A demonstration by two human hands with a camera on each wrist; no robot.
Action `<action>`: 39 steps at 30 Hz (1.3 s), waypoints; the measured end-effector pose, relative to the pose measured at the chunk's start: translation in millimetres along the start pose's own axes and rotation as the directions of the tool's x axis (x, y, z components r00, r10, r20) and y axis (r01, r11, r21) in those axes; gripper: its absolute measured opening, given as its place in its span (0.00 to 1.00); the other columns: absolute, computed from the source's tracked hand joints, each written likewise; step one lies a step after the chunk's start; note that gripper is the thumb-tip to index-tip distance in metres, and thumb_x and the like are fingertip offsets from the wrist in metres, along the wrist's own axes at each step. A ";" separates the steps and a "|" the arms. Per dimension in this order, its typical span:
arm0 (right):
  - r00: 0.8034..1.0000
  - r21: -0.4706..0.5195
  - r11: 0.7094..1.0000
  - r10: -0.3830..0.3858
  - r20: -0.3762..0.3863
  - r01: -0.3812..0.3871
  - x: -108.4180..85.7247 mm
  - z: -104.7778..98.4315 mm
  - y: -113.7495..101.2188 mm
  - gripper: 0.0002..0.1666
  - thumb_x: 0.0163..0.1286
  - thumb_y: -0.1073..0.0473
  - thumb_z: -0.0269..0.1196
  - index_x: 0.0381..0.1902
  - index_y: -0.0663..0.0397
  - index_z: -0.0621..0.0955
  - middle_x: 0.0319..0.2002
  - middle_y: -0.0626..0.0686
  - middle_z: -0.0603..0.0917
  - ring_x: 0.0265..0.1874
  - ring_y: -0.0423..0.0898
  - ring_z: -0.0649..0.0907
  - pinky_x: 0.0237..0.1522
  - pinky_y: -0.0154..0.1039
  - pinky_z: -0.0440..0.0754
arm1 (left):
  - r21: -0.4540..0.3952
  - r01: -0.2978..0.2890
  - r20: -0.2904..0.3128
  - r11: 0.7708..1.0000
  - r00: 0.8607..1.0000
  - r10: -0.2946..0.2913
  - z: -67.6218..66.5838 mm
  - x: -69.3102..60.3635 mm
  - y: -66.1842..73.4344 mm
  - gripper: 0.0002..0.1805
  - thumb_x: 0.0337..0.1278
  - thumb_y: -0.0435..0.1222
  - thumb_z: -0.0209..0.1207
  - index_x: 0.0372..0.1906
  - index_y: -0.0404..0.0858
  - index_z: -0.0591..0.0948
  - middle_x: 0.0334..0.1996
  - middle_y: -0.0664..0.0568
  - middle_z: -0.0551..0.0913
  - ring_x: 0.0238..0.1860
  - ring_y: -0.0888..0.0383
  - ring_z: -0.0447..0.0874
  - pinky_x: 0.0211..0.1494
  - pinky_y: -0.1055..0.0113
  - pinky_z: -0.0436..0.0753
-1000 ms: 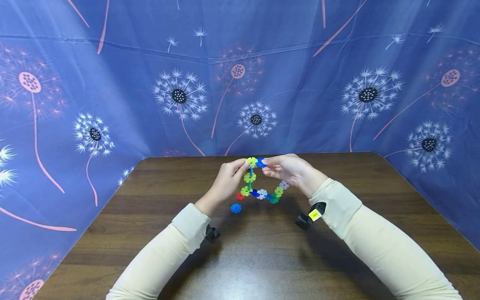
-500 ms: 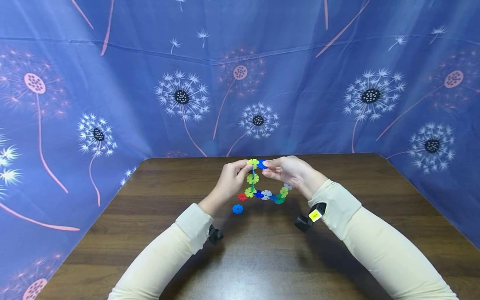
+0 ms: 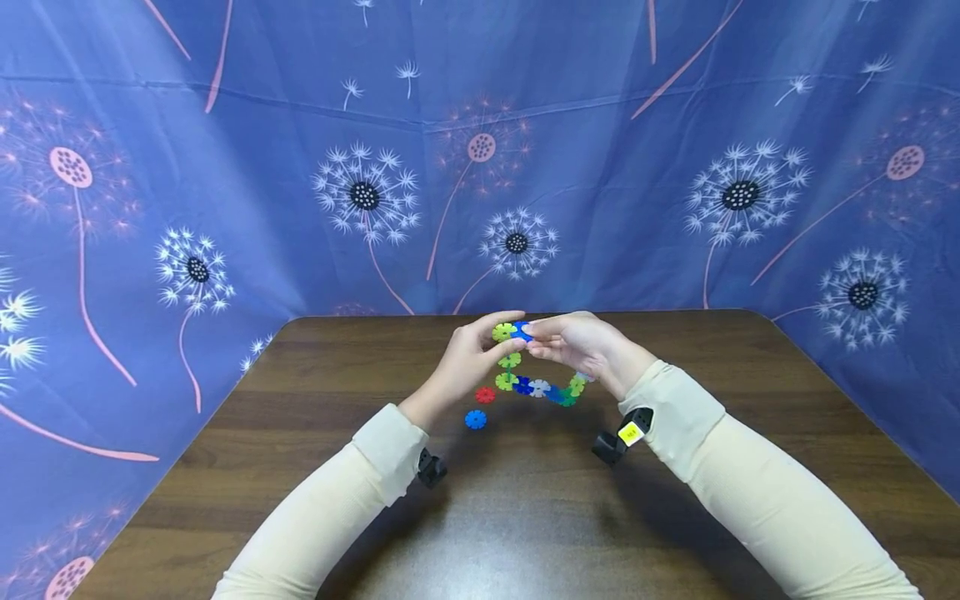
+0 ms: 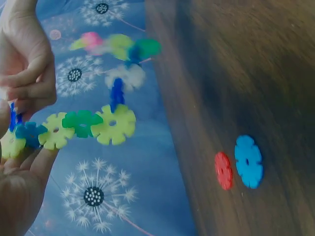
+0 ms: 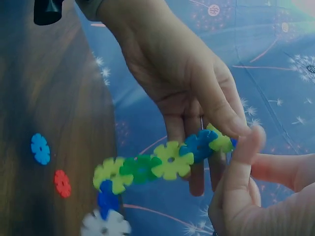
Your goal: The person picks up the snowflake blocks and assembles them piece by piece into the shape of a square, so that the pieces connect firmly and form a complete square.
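A chain of interlocked plastic snowflake discs hangs from both hands above the table. At its top, my left hand [image 3: 465,357] pinches a yellow-green snowflake disc [image 3: 503,332] between thumb and fingers. My right hand [image 3: 594,346] pinches the dark blue snowflake disc [image 3: 521,333] joined beside it; in the right wrist view the fingertips of both hands meet here and mostly hide this disc. Below, the chain runs through a teal disc [image 5: 198,146], a green disc [image 5: 141,168] and a yellow-green disc [image 5: 111,175], then bends past a white disc [image 3: 539,388] toward the right.
Two loose snowflake discs, one red [image 3: 485,395] and one light blue [image 3: 476,419], lie on the brown wooden table [image 3: 480,517] left of the chain. A blue dandelion-patterned cloth [image 3: 600,150] hangs behind the table. Black wrist cameras [image 3: 609,447] are strapped to both wrists.
My left fingers have shifted: the index now reaches over the top disc and the thumb lies below, nearer my right fingertips. The chain's lower part has swung slightly right.
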State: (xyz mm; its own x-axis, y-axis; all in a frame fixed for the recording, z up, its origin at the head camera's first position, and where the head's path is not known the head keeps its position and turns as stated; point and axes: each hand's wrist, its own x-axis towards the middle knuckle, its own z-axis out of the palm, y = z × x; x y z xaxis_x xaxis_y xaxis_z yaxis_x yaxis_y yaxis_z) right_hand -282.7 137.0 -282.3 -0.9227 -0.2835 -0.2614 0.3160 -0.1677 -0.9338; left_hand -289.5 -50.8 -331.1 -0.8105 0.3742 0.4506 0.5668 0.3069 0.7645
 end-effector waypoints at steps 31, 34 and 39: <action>0.991 -0.324 0.944 -0.011 0.137 0.055 10.4 8.9 59.9 0.19 0.67 0.67 0.59 0.50 0.80 0.76 0.31 0.58 0.87 0.28 0.44 0.87 0.42 0.42 0.86 | -0.212 0.220 -0.202 0.952 0.943 -0.263 -9.5 13.7 -6.4 0.17 0.54 0.41 0.69 0.50 0.44 0.85 0.26 0.58 0.83 0.15 0.63 0.61 0.19 0.72 0.65; 0.994 -0.425 0.904 -0.005 0.110 0.052 19.4 20.5 74.4 0.17 0.65 0.67 0.63 0.46 0.78 0.80 0.36 0.64 0.87 0.28 0.46 0.87 0.43 0.44 0.86 | -0.235 0.242 -0.195 0.941 0.937 -0.290 -10.9 13.7 -6.0 0.16 0.54 0.42 0.69 0.50 0.47 0.85 0.23 0.58 0.78 0.13 0.63 0.56 0.17 0.72 0.61; 0.999 -0.656 0.755 -0.034 -0.001 0.025 33.6 37.4 93.3 0.16 0.58 0.61 0.72 0.41 0.67 0.85 0.32 0.59 0.88 0.31 0.49 0.88 0.39 0.38 0.86 | -0.268 0.250 -0.190 0.930 0.933 -0.305 -12.2 15.9 -4.7 0.17 0.55 0.42 0.68 0.51 0.47 0.85 0.39 0.56 0.84 0.11 0.63 0.53 0.17 0.72 0.60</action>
State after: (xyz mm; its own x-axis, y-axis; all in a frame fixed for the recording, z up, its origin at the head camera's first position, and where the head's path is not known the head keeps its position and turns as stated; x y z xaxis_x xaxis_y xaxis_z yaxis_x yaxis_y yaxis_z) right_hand -276.0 76.6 -369.1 -0.9332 -0.2765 -0.2297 0.0706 0.4855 -0.8714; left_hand -306.9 -56.9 -322.0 -0.9573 0.0896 0.2747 0.2854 0.1445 0.9474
